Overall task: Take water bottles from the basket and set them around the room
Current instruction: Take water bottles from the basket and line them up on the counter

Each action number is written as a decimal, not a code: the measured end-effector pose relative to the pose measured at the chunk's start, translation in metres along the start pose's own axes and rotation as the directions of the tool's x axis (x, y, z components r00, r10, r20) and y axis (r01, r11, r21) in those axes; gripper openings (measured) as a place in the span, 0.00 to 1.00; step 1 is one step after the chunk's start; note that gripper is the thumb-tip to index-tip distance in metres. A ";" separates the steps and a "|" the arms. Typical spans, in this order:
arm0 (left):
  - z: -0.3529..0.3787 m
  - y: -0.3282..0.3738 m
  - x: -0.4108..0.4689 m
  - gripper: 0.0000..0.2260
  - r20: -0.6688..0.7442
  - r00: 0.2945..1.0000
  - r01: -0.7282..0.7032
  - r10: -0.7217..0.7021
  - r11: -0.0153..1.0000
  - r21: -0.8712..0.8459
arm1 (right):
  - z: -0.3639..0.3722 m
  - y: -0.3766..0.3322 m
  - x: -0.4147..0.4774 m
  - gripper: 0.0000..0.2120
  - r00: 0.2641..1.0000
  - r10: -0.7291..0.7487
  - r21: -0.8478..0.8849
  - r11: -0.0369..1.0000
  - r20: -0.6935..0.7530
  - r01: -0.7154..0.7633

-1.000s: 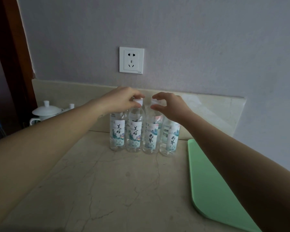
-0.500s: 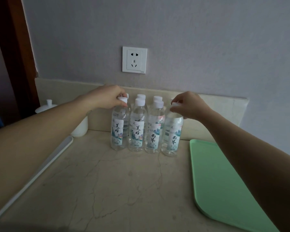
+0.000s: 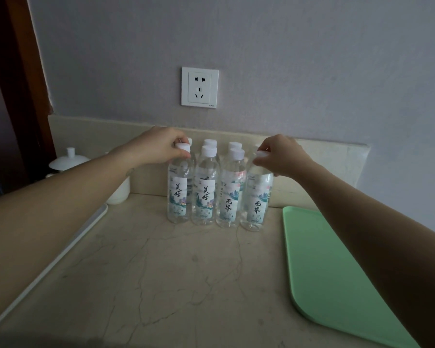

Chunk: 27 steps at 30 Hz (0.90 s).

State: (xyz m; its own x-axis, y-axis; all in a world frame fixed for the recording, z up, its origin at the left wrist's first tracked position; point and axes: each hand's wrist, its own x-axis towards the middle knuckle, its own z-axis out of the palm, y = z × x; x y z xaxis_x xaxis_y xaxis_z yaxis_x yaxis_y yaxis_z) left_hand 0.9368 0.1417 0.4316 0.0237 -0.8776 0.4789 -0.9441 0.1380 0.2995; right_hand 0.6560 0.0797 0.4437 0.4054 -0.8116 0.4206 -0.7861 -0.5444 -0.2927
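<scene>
Pinching two bottle caps at the back of the tabletop [image 3: 161, 272]

Got the left hand [image 3: 158, 146] curled over the white cap of the front-left bottle [image 3: 178, 194], fingertips pinching it, and the right hand [image 3: 281, 155] doing the same with thumb and fingers on the cap of the front-right bottle [image 3: 258, 199]. Counting four water bottles [image 3: 204, 194] in the front row, packed side by side on the marble, plus more white caps poking up from a second row right behind, all close to the backsplash under a white wall socket [image 3: 199, 87]. Also seeing a green tray [image 3: 337, 272] lying flat off to the right, a white lidded cup [image 3: 69, 160] back left behind the forearm, and a white tray edge [image 3: 60, 252] along the left side.
</scene>
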 end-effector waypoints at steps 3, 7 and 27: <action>-0.001 0.001 -0.001 0.11 0.013 1.000 0.018 -0.018 1.000 -0.017 | 0.000 0.002 0.001 0.10 1.000 0.002 0.016 1.000 0.002 -0.002; -0.006 -0.003 0.000 0.12 0.059 0.993 0.118 -0.107 0.962 -0.246 | -0.003 0.008 0.005 0.18 1.000 0.028 0.063 0.998 0.014 -0.028; -0.006 -0.006 0.045 0.08 0.119 0.979 0.175 -0.165 0.981 -0.081 | 0.003 0.008 0.064 0.18 0.957 0.262 0.244 0.927 0.126 -0.286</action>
State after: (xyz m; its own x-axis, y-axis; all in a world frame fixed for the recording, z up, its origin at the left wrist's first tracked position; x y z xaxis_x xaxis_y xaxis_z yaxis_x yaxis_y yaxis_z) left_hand 0.9454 0.1042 0.4566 0.1393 -0.9367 0.3211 -0.8957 0.0191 0.4442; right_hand 0.6776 0.0225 0.4655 0.2409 -0.9459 0.2173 -0.7305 -0.3241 -0.6011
